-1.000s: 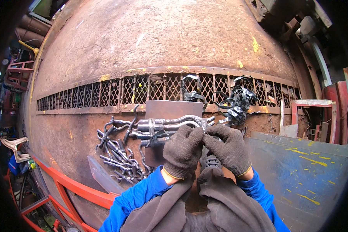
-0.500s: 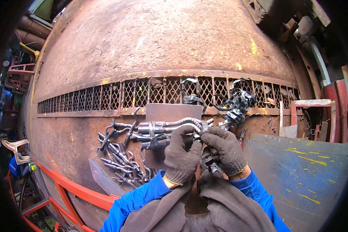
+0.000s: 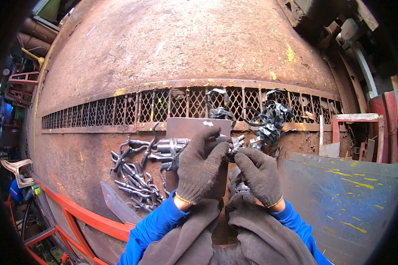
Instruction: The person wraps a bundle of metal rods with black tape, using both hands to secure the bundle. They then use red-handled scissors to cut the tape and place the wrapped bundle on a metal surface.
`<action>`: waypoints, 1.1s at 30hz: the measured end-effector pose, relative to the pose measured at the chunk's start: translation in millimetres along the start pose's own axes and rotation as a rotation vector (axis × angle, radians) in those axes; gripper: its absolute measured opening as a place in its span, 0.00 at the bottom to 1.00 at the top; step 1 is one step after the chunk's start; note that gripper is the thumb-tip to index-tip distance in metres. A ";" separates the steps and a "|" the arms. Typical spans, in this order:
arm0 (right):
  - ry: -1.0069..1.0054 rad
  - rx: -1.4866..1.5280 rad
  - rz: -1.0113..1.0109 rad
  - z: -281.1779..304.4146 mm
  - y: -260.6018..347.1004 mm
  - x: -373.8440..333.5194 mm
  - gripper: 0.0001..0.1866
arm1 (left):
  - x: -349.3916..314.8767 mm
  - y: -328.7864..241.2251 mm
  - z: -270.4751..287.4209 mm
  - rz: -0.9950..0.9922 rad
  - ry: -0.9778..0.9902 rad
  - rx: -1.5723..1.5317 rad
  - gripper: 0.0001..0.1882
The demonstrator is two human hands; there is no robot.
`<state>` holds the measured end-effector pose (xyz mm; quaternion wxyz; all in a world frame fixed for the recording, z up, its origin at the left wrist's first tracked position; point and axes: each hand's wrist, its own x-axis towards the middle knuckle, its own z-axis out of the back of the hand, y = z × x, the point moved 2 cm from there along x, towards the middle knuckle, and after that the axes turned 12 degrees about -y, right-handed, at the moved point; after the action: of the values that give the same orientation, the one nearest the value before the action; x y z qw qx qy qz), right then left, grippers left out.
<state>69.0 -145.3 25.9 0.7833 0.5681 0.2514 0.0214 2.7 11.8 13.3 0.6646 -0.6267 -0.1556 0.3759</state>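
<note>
Both gloved hands meet over a flat steel plate [image 3: 194, 128] that lies on the big rusty drum [image 3: 185, 48], just below its band of mesh grating [image 3: 163, 106]. The left hand [image 3: 201, 165] is curled, fingers bent down over a bundle of short metal rods [image 3: 166, 148] that lies across the plate; it seems to grip them, though the glove hides exactly how. The right hand [image 3: 258, 174] sits just beside it, fingertips pinched together against the rods' ends [image 3: 238, 142], where a few small round tips poke out between the two gloves. Whether it truly clasps one piece or only touches it, I cannot tell.

To the left of the plate, a loose heap of hooked rods [image 3: 135, 179] spreads over the drum's surface, some curled at the end, near the left hand. Up and to the right, a tangle of dark strapping [image 3: 267, 121] hangs at the grating. A blue sheet with yellow flecks [image 3: 340, 194] stands to the right. An orange rail [image 3: 82, 216] runs along the lower left. Blue sleeves [image 3: 152, 225] enter from below.
</note>
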 end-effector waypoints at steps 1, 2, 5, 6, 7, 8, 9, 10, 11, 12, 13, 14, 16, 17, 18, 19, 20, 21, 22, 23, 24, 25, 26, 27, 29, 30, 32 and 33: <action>-0.040 -0.134 0.119 0.9 1.0 -3.5 0.13 | 5.8 -3.3 0.9 -0.026 0.040 0.050 0.27; -0.051 -0.223 0.226 0.6 -0.2 -6.6 0.13 | 11.5 -7.5 2.3 -0.051 0.080 0.099 0.29; 0.121 -0.412 0.306 4.3 3.4 -7.6 0.13 | 26.2 -12.4 2.0 -0.146 0.191 0.296 0.35; 0.146 -0.420 0.345 4.3 2.3 -6.9 0.13 | 31.0 -18.2 0.8 -0.151 0.226 0.339 0.35; 0.172 -0.426 0.386 3.2 0.9 -6.5 0.13 | 34.5 -25.3 0.8 -0.158 0.258 0.383 0.35; 0.198 -0.432 0.427 2.7 0.7 -6.5 0.13 | 37.0 -30.8 0.7 -0.202 0.283 0.380 0.36; 0.209 -0.427 0.400 4.2 1.9 -6.6 0.13 | 40.8 -29.6 -1.7 -0.206 0.306 0.325 0.35; 0.224 -0.419 0.377 4.5 3.9 -6.0 0.13 | 45.9 -25.1 -2.6 -0.210 0.323 0.273 0.35; 0.240 -0.410 0.355 4.5 4.6 -5.5 0.12 | 47.9 -23.8 -2.8 -0.214 0.339 0.221 0.35; 0.240 -0.370 0.349 4.4 4.3 -5.7 0.12 | 46.8 -25.8 -1.4 -0.221 0.327 0.186 0.35; 0.231 -0.335 0.337 6.8 2.6 -5.7 0.12 | 46.5 -29.6 -1.7 -0.173 0.317 0.215 0.34; 0.223 -0.300 0.326 9.3 1.1 -5.1 0.12 | 44.8 -35.8 -1.2 -0.124 0.306 0.245 0.34; 0.147 -0.301 0.266 15.8 -2.0 -1.4 0.12 | 41.4 -32.2 3.0 -0.097 0.230 0.274 0.33; 0.109 -0.303 0.235 19.3 -3.4 0.4 0.12 | 34.9 -27.4 4.4 -0.069 0.162 0.144 0.33; 0.073 -0.304 0.205 22.3 -4.7 2.4 0.12 | 26.2 -22.6 4.7 -0.041 0.093 0.014 0.33; 0.064 -0.314 0.207 26.4 -4.6 5.6 0.12 | 18.1 -19.1 4.7 -0.014 0.031 -0.114 0.33; 0.059 -0.326 0.209 29.9 -2.8 11.7 0.13 | 8.4 -22.7 6.5 0.057 0.009 -0.119 0.34; 0.054 -0.337 0.211 31.8 -0.9 18.1 0.13 | 0.1 -15.7 9.3 0.100 0.014 -0.125 0.32; 0.009 -0.301 0.193 30.8 -0.8 23.9 0.13 | -8.8 -6.6 13.8 0.141 0.016 -0.131 0.31; -0.006 -0.318 0.297 29.9 2.5 31.9 0.13 | -12.1 -4.7 16.2 0.183 0.022 -0.139 0.30; -0.022 -0.335 0.402 29.3 5.7 40.6 0.13 | -15.4 -10.6 18.4 0.203 0.114 -0.002 0.21; -0.031 -0.347 0.509 26.1 10.1 48.3 0.13 | -16.8 -10.6 21.6 0.127 0.114 0.103 0.19; -0.009 -0.372 0.528 22.4 15.0 53.4 0.13 | -19.5 -8.9 24.3 0.051 0.115 0.208 0.17; 0.004 -0.403 0.545 20.5 19.5 57.3 0.13 | -21.4 -6.6 25.9 -0.025 0.116 0.314 0.15; 0.030 -0.471 0.576 16.9 26.4 64.7 0.13 | -21.5 -4.8 23.9 -0.271 0.160 0.437 0.12; 0.035 -0.436 0.566 14.5 24.8 69.8 0.14 | -21.2 -6.3 23.4 -0.293 0.223 0.519 0.12; 0.028 -0.451 0.670 10.2 25.5 79.0 0.15 | -23.5 0.3 19.2 -0.373 0.280 0.545 0.10; 0.025 -0.458 0.722 7.8 25.8 83.9 0.15 | -25.2 3.6 18.4 -0.350 0.313 0.561 0.10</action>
<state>151.9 -116.3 20.0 0.8282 0.4309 0.0345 0.3566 -27.7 7.3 19.7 0.8808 -0.4337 -0.0477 0.1841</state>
